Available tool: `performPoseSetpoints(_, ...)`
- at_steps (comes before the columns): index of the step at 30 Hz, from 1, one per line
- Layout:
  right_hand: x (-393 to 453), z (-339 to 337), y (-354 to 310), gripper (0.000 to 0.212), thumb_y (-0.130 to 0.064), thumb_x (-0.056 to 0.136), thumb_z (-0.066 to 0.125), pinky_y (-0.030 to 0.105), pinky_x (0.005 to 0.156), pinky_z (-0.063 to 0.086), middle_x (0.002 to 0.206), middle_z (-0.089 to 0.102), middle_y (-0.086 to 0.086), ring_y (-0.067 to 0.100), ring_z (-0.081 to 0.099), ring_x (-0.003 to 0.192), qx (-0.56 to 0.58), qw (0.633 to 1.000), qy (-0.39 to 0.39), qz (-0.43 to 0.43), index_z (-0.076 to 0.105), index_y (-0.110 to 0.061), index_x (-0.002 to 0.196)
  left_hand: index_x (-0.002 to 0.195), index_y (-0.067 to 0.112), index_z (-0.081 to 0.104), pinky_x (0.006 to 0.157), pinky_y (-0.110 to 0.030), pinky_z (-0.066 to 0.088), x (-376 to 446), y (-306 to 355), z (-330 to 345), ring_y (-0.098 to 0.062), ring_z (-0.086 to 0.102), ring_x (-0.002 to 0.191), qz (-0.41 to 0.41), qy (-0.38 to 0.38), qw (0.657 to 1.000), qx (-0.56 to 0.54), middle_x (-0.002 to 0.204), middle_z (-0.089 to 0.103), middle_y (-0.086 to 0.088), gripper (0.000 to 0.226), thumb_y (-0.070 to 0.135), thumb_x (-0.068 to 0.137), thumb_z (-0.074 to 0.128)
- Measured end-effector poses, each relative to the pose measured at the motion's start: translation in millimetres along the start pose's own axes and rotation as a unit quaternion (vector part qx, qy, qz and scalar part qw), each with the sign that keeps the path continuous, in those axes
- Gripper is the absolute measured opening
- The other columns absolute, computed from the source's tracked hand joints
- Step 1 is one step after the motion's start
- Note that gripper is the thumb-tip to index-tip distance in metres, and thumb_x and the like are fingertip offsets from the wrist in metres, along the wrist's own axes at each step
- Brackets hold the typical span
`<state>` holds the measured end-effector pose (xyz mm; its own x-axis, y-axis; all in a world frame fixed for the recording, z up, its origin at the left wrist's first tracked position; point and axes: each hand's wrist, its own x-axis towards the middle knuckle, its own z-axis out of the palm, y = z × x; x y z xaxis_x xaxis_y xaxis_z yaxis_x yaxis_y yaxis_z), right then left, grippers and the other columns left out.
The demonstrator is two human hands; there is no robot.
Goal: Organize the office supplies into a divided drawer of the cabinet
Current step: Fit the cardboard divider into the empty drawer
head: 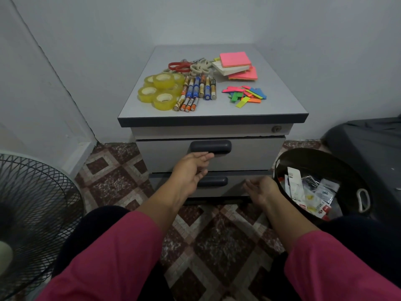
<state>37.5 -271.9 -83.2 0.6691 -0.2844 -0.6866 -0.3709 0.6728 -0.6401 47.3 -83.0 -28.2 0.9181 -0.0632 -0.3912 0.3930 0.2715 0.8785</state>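
A grey cabinet (217,109) stands against the wall with its drawers closed. On its top lie several yellow tape rolls (161,91), batteries (196,92), red and beige scissors (188,66), pink sticky-note pads (235,65) and small coloured flags (244,95). My left hand (191,170) is palm up, fingertips just under the dark handle (210,146) of the upper drawer (249,155); whether they touch it I cannot tell. My right hand (261,190) hangs loosely curled and holds nothing, in front of the lower drawer (236,185).
A black bin (282,161) full of packaging scraps stands right of the cabinet, close to my right hand. A black fan grille (32,205) is at the left. A dark object (368,144) lies at the far right. Patterned tile floor lies below my arms.
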Motion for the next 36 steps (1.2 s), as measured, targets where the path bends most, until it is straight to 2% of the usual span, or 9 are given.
performPoseSetpoints(5,1,1,3,0.024,0.012,0.092,0.030,0.035,0.094,0.043,0.089,0.048,0.012,0.023,0.052,0.095,0.017,1.000,-0.018,-0.003,0.049,0.002,0.102,0.107,0.016,0.061,0.082,-0.025,0.045,-4,1,1,-0.006,0.059,0.096,0.000,-0.013,1.000,0.012,0.101,0.071,0.007,0.040,-0.013,0.087,0.041)
performPoseSetpoints(12,1,0,5,0.027,0.013,0.091,0.027,0.036,0.105,0.037,0.082,0.046,0.010,0.019,0.049,0.074,0.035,0.998,-0.042,-0.011,0.046,-0.001,0.077,0.107,0.015,0.061,0.084,-0.026,0.043,-10,3,1,-0.006,0.057,0.094,0.013,-0.023,1.000,0.015,0.100,0.069,0.007,0.046,-0.018,0.084,0.038)
performPoseSetpoints(19,1,-4,6,0.034,0.013,0.088,0.027,0.031,0.091,0.045,0.089,0.045,0.009,0.021,0.048,0.077,0.005,0.998,-0.066,-0.009,0.052,-0.006,0.102,0.108,0.013,0.061,0.081,-0.024,0.043,-19,1,-1,-0.008,0.056,0.097,0.010,-0.025,1.000,0.015,0.103,0.069,0.005,0.047,-0.019,0.083,0.037)
performPoseSetpoints(22,-1,4,3,0.032,0.005,0.095,0.033,0.031,0.089,0.047,0.120,0.053,0.017,0.031,0.055,0.115,-0.012,0.999,0.030,-0.023,0.050,0.002,0.121,0.109,0.013,0.062,0.080,-0.023,0.044,-21,-3,-2,-0.007,0.057,0.099,0.005,-0.021,1.000,0.014,0.102,0.070,0.005,0.050,-0.020,0.082,0.036)
performPoseSetpoints(24,-12,9,-3,0.032,-0.003,0.097,0.039,0.020,0.080,0.045,0.127,0.054,0.013,0.024,0.055,0.112,-0.016,0.984,0.137,-0.113,0.050,-0.003,0.127,0.107,0.013,0.063,0.079,-0.023,0.045,-22,-5,-2,-0.008,0.057,0.101,0.002,-0.014,1.000,0.015,0.101,0.071,0.005,0.050,-0.020,0.082,0.036)
performPoseSetpoints(26,-22,15,-6,0.028,-0.001,0.093,0.045,0.008,0.065,0.039,0.117,0.053,0.009,0.019,0.051,0.097,-0.120,0.937,0.147,-0.293,0.052,-0.004,0.120,0.103,0.015,0.064,0.078,-0.024,0.045,-24,-8,-2,-0.009,0.057,0.104,0.002,-0.008,1.000,0.018,0.099,0.072,0.006,0.050,-0.020,0.081,0.037)
performPoseSetpoints(30,-41,18,-14,0.022,-0.004,0.081,0.051,0.031,0.088,0.040,0.102,0.053,0.009,0.022,0.047,0.098,-0.344,0.691,0.136,-0.621,0.057,-0.006,0.102,0.103,0.015,0.065,0.081,-0.027,0.046,-30,-9,-3,-0.010,0.058,0.105,-0.001,0.004,1.000,0.030,0.097,0.073,0.007,0.047,-0.018,0.082,0.039)
performPoseSetpoints(33,-46,29,-17,0.023,-0.015,0.079,0.051,0.036,0.095,0.031,0.096,0.060,0.005,0.022,0.050,0.099,-0.479,0.558,0.054,-0.676,0.065,-0.012,0.098,0.107,0.010,0.065,0.081,-0.028,0.050,-34,-1,-3,-0.014,0.064,0.100,-0.022,0.001,0.999,0.035,0.098,0.074,0.000,0.032,-0.007,0.088,0.046)
performPoseSetpoints(36,-51,35,-13,0.026,-0.019,0.084,0.052,0.042,0.099,0.034,0.104,0.065,0.004,0.025,0.056,0.104,-0.546,0.518,0.021,-0.658,0.069,-0.013,0.104,0.097,0.006,0.067,0.062,-0.023,0.049,-39,17,-2,-0.015,0.068,0.075,-0.026,0.012,0.991,0.129,0.083,0.074,-0.005,0.016,0.009,0.092,0.052)
